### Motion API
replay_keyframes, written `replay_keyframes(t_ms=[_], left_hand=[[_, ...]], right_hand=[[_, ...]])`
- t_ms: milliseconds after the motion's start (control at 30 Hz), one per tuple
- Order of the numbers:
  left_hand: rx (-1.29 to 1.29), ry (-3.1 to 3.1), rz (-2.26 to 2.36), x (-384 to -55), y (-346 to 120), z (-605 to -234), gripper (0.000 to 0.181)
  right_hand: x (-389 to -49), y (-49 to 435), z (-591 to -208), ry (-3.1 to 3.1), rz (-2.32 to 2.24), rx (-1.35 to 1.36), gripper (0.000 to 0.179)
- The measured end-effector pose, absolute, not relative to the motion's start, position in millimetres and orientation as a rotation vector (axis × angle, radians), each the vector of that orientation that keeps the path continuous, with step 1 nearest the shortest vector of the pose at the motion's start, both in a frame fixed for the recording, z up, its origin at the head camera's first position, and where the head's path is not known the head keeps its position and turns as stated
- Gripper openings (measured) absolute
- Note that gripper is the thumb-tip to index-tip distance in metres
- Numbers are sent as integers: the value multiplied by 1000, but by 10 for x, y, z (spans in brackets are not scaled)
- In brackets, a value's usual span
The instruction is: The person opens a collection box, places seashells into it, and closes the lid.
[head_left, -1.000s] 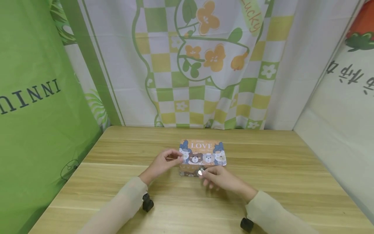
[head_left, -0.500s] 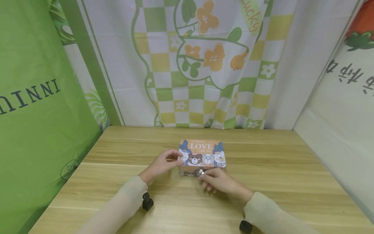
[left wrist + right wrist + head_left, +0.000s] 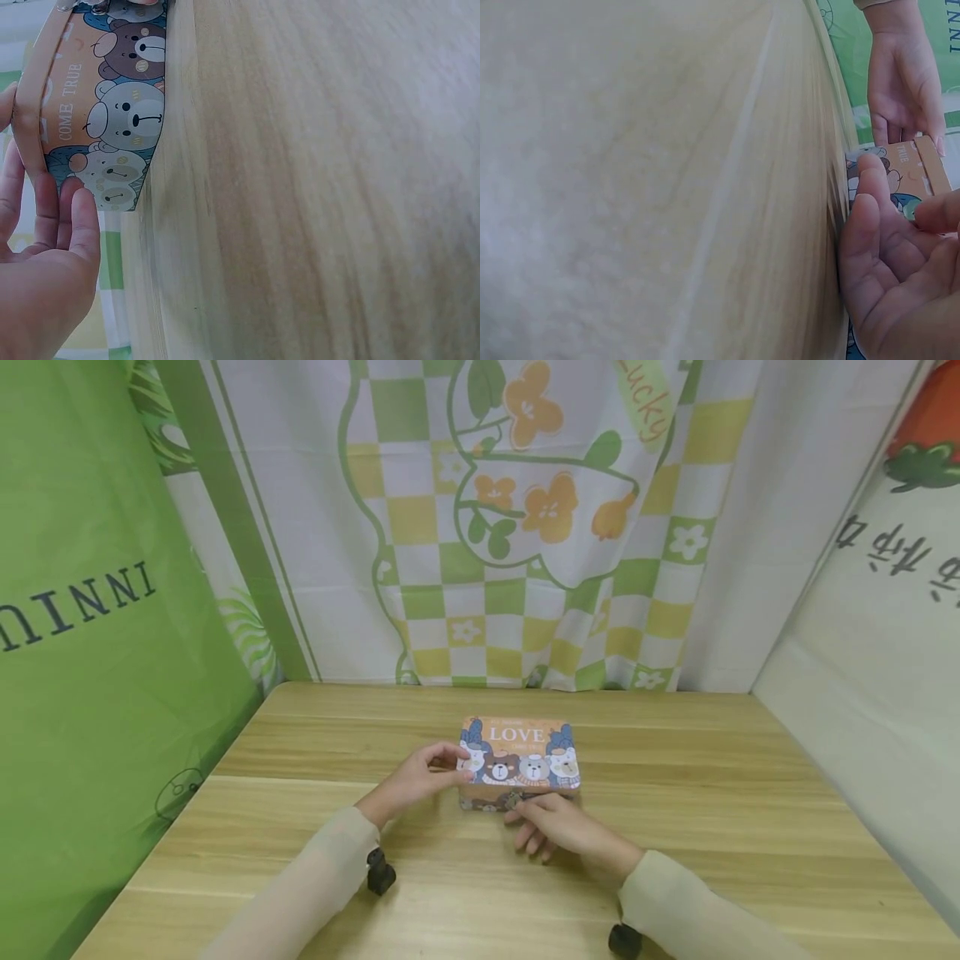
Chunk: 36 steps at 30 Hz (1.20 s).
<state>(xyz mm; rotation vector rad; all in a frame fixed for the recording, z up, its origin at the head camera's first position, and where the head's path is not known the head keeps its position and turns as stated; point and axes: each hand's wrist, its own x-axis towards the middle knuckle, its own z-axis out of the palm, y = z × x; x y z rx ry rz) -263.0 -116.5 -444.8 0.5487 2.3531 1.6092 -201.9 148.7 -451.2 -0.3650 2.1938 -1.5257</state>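
A small tin box (image 3: 519,750) with "LOVE" and cartoon bears on its lid sits on the table, lid down. My left hand (image 3: 408,783) holds the box's left end, fingers and thumb bent around the corner; the left wrist view shows its fingers against the bear-printed front (image 3: 127,112). At the front, a metal latch (image 3: 514,799) is at the fingertips of my right hand (image 3: 572,828). Its thumb and forefinger pinch at the latch, while the other fingers curl below. In the right wrist view the right hand (image 3: 892,274) hides most of the latch.
The wooden table (image 3: 675,860) extends around the box on all sides. A checked, flowered curtain (image 3: 540,635) hangs behind its far edge. Green cloth (image 3: 112,710) stands at the left and pale cloth (image 3: 862,693) at the right.
The right hand has shifted slightly left and down at the latch, which looked bright and raised earlier and is now darker and mostly covered. Left hand and box have hardly moved.
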Motion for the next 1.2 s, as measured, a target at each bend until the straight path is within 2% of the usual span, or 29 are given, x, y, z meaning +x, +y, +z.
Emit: replay_keyframes(t_ms=[1200], left_hand=[[515,2315,1643,-2667,-1175,-4478,38]], right_hand=[[-2004,1518,-4465,2167,-1486,-322,40]])
